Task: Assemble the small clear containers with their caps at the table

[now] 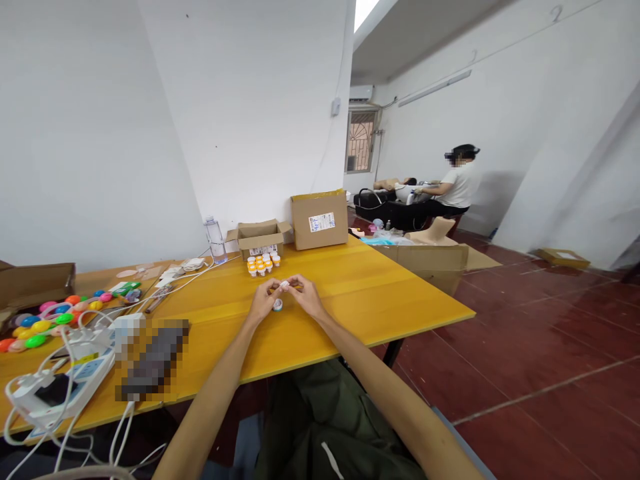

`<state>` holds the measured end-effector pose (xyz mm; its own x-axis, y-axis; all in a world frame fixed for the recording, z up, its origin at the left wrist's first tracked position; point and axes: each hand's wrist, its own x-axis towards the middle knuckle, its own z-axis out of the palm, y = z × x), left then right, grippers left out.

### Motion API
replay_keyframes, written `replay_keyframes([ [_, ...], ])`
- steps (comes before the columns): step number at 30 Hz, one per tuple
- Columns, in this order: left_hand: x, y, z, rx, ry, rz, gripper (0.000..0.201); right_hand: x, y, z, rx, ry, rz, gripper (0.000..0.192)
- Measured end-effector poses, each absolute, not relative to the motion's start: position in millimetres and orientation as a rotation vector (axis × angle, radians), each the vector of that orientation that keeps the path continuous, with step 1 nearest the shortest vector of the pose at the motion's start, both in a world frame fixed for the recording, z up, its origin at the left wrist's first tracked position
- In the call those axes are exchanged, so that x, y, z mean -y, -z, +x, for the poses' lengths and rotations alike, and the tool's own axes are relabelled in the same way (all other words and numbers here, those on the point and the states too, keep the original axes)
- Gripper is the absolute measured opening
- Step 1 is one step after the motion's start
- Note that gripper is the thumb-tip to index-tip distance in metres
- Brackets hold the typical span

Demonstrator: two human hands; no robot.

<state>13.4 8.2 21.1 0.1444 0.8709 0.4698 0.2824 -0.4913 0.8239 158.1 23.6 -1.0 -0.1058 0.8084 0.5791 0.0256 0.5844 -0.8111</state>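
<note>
Left hand (264, 300) and right hand (307, 297) both apparently pinching a small pink-flecked white piece (285, 285), above a yellow wooden table (350, 300), round white-and-blue tub (277, 305) beside the left hand, orange-and-white jars (262, 265) beyond

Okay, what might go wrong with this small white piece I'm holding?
The white piece, held between the left hand and right hand, might slip and drop. The round item sits close to both, so either could knock it. The orange-and-white containers stand packed together; bumping one might topple others.
</note>
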Motion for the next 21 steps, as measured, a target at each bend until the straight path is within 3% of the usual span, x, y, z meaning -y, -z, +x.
replay_keyframes([
  [21, -9.5, -20.4, 12.9, -1.174, -1.277, 2.004, 0.015, -15.5, -4.6, 161.0, 1.676, -0.530, -0.717, 0.016],
])
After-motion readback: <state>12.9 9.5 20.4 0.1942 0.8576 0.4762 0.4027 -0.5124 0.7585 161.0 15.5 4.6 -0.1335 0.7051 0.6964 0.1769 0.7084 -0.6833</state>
